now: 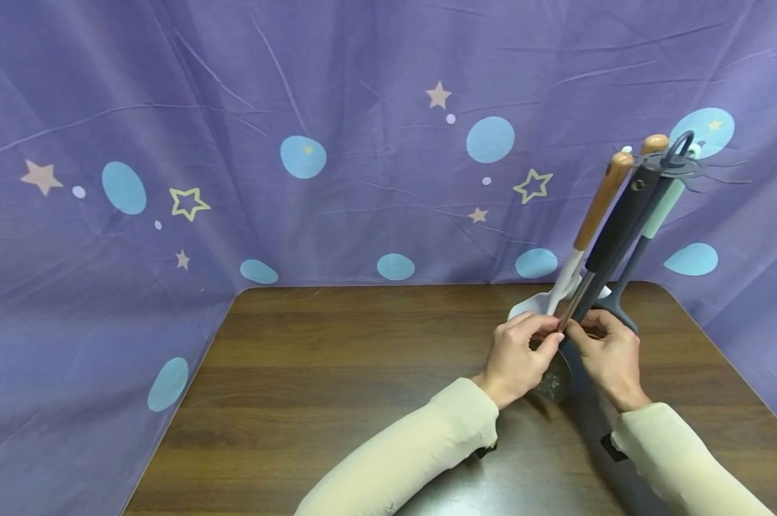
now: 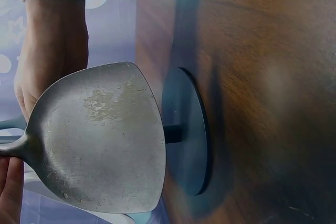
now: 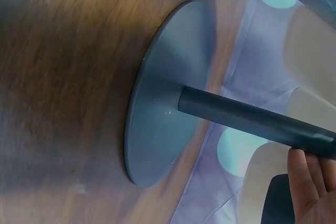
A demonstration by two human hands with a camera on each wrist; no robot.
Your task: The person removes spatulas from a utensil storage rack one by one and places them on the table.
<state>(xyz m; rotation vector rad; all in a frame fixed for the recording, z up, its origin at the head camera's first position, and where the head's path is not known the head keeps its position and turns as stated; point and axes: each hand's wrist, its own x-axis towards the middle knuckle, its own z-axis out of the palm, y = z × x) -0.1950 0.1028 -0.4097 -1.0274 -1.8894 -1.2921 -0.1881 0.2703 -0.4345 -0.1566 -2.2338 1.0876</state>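
Metal and probably stiff, the turner (image 2: 100,145) hangs blade-down from the left hand (image 1: 512,362), whose fingers pinch its slim shank (image 1: 577,299) — likely slippery; the black handle (image 1: 623,218) above them probably grips better. Just beside — the right hand (image 1: 613,360) curls its fingers round the pole (image 3: 252,119).

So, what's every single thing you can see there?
Rectangular wooden table: one, brown, lower part.
Starry cloth backdrop: one, purple, behind the table.
Round-based utensil stand: one, dark grey, table's right side.
Broad metal turner: one, grey, black-handled, by the stand's pole.
Brown-handled utensil: one, white and brown, left of the pole.
Half-hidden rounded handle: one, brown, behind the turner's handle.
Mint-handled utensil: one, mint and grey, right of the pole.
Long sleeves: two, cream, both arms.
Small wrist pieces: two, black, by the cuffs.
Left fingers: one hand, bare, pinching the turner's neck.
Right fingers: one hand, bare, holding the pole.
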